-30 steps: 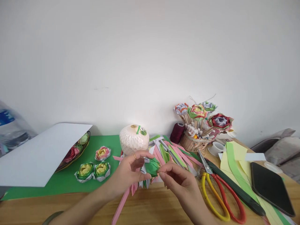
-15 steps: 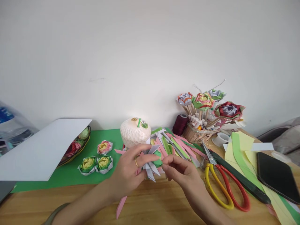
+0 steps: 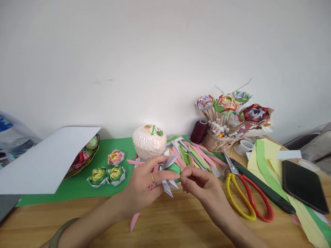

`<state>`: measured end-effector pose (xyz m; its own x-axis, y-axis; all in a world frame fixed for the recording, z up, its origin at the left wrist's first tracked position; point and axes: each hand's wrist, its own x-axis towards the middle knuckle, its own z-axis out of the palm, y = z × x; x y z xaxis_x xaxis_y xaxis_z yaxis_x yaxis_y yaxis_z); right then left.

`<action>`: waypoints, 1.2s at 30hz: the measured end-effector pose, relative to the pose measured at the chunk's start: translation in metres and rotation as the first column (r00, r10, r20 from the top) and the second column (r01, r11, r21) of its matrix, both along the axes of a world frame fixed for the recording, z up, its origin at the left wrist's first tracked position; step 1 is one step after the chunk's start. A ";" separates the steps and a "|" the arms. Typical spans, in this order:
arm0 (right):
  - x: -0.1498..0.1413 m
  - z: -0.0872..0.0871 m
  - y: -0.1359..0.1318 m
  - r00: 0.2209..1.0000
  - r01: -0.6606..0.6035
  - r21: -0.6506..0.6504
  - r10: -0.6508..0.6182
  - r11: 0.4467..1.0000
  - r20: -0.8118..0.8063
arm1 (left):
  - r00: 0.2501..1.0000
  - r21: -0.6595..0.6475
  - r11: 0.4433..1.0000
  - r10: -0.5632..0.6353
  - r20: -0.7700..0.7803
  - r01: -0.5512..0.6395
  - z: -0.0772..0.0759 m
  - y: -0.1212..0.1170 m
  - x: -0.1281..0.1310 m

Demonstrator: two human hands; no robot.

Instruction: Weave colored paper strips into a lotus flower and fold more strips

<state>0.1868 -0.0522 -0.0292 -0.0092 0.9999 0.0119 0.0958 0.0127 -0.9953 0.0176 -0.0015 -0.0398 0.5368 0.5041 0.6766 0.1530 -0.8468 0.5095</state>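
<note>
In the head view, my left hand [image 3: 143, 182] is closed around a paper flower [image 3: 169, 186] with pointed white petals and folded green paper at its centre. My left index finger lies across the green part, and the palm hides the flower's left side. At the flower's right edge, my right hand [image 3: 198, 186] pinches thumb and index finger together. Whatever lies in that pinch is too small to make out. Behind the hands spreads a pile of folded paper strips [image 3: 195, 155] in pink, green and white. One pink strip [image 3: 134, 221] shows below my left hand.
Three finished paper flowers [image 3: 116, 175] lie on green paper [image 3: 116, 143] at left, near a basket [image 3: 96, 151] under a white sheet [image 3: 49, 158]. Behind stands a wrapped white fruit [image 3: 148, 143]. Right are scissors [image 3: 252, 196], a thread spool [image 3: 199, 132], a flower holder [image 3: 219, 142] and a phone [image 3: 305, 186].
The view has tilted slightly, so the table things sit a little higher. Both hands stay at the flower, which has turned slightly; my right fingertips remain at its right edge.
</note>
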 end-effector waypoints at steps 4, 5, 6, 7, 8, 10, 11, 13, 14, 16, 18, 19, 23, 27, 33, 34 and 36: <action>0.000 -0.002 -0.001 0.999 -0.009 0.019 0.009 1.000 0.032 | 1.000 -0.055 0.998 0.012 -0.001 -0.012 -0.001 0.000 0.000; -0.001 -0.002 -0.001 0.999 -0.008 0.030 0.006 1.000 0.043 | 1.000 -0.054 0.998 0.015 -0.003 -0.015 -0.001 0.000 0.000; -0.001 -0.003 -0.001 0.998 -0.002 0.041 0.000 0.999 0.056 | 1.000 -0.053 0.999 0.014 -0.002 -0.014 -0.001 0.000 0.000; -0.001 -0.003 -0.002 0.997 0.005 0.051 -0.008 0.999 0.071 | 1.000 -0.051 0.999 0.008 0.004 -0.008 -0.001 0.000 0.000; -0.001 -0.003 -0.002 0.996 0.009 0.058 -0.014 0.998 0.086 | 1.000 -0.051 0.999 0.000 0.012 0.001 -0.001 0.001 0.001; -0.001 -0.002 -0.002 0.994 0.012 0.069 -0.020 0.998 0.105 | 0.999 -0.047 0.999 -0.013 0.034 0.014 0.000 0.001 0.001; -0.001 -0.001 -0.003 0.994 0.010 0.074 -0.018 0.997 0.109 | 0.999 -0.043 0.999 -0.016 0.042 0.018 0.000 0.001 0.001; 0.000 0.000 -0.003 0.993 0.003 0.076 -0.012 0.997 0.118 | 0.999 -0.032 0.999 -0.003 0.040 0.005 0.000 0.001 0.001; 0.000 0.000 -0.002 0.992 0.002 0.074 -0.012 0.997 0.125 | 0.999 -0.022 1.000 0.006 0.032 -0.005 0.000 0.001 0.001; -0.001 -0.002 -0.002 0.990 0.008 0.072 -0.018 0.997 0.139 | 1.000 0.019 1.000 0.021 0.009 -0.021 -0.002 0.000 0.001; -0.002 -0.004 -0.002 0.987 0.028 0.077 -0.039 0.997 0.156 | 0.999 0.083 0.995 0.052 -0.016 -0.051 -0.005 0.000 0.000; -0.002 -0.006 -0.002 0.984 0.042 0.088 -0.056 0.995 0.168 | 0.997 0.123 0.990 0.075 -0.026 -0.071 -0.006 0.000 0.000; -0.003 -0.009 -0.003 0.964 0.100 0.161 -0.136 0.982 0.228 | 0.982 0.288 0.942 0.185 -0.026 -0.169 -0.010 0.000 0.002; -0.003 -0.011 -0.004 0.962 0.113 0.196 -0.157 0.974 0.225 | 0.959 0.293 0.916 0.283 0.012 -0.274 -0.007 -0.002 0.006; -0.004 -0.016 -0.004 0.976 0.141 0.123 -0.159 0.982 0.150 | 0.930 0.423 0.846 0.367 -0.020 -0.324 -0.021 -0.003 0.003; -0.005 -0.016 -0.004 0.979 0.139 0.109 -0.154 0.984 0.134 | 0.927 0.480 0.820 0.372 -0.034 -0.312 -0.024 -0.002 0.001; -0.005 -0.014 -0.004 0.986 0.129 0.071 -0.136 0.989 0.093 | 0.927 0.533 0.795 0.371 -0.046 -0.291 -0.028 -0.002 -0.001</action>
<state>0.1819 -0.0562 -0.0430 0.1189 0.9895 0.0821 0.1970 0.0575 -0.9787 0.0162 -0.0039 -0.0679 0.5096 0.2748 0.8153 0.5083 -0.8608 -0.0276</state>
